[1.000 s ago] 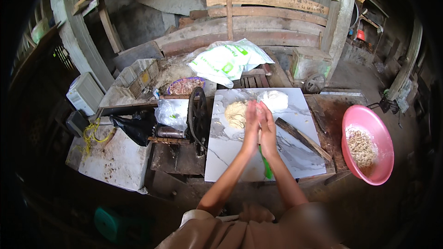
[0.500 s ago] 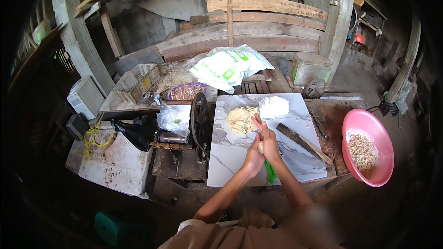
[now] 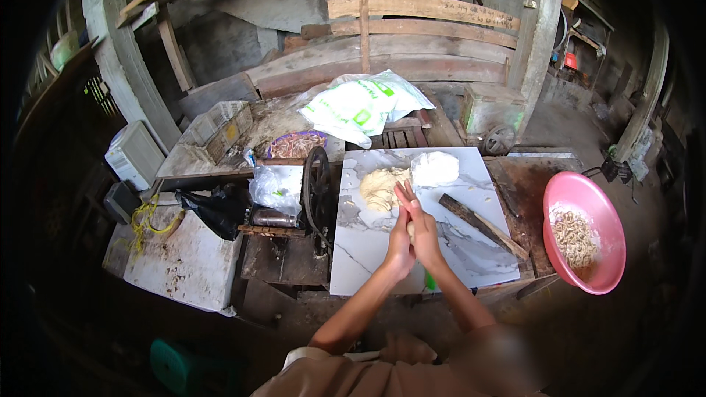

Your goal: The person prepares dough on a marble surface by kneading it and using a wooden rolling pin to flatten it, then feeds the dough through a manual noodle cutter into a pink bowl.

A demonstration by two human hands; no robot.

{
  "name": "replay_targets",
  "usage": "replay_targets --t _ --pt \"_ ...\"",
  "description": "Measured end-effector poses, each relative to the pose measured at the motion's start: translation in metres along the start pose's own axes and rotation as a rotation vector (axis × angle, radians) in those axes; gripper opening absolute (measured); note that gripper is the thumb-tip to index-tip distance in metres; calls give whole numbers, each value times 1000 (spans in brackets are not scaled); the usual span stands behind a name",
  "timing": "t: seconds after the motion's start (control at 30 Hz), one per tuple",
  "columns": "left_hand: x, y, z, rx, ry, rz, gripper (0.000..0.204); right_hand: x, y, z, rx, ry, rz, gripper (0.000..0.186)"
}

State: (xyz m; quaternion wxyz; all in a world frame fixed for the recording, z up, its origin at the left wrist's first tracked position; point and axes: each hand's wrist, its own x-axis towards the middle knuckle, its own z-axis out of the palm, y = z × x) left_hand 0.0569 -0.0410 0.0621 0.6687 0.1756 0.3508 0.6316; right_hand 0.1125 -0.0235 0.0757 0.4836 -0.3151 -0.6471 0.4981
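Note:
Over the near middle of the marble-patterned board (image 3: 360,257), my left hand (image 3: 398,248) and my right hand (image 3: 424,234) are pressed palm to palm. Between them is a small piece of dough (image 3: 411,230), mostly hidden by the palms. My fingers are straight and point away from me, toward a large lump of pale dough (image 3: 381,188) just beyond. Right of that lump lies a mound of white flour (image 3: 435,169), which looks bagged or heaped. A bright green object (image 3: 430,281) shows partly behind my right wrist.
A dark wooden stick (image 3: 482,225) lies at the board's right. Beyond it stands a pink basin (image 3: 621,235) with twisted dough strips. To the left is a machine with a black wheel (image 3: 316,191). White and green sacks (image 3: 360,106) and a crate (image 3: 220,132) sit behind.
My hands have shifted slightly left and rolled against each other, with the dough piece still between them. Less of the green object shows now.

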Motion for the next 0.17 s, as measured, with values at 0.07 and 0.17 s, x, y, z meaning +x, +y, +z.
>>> replay_targets --t 0.07,0.17 --pt "-2 17 4 -37 -6 51 59 -10 -9 15 -128 64 -96 45" --pt "14 30 -13 -109 -26 85 67 -29 -8 26 -211 126 -345 41"
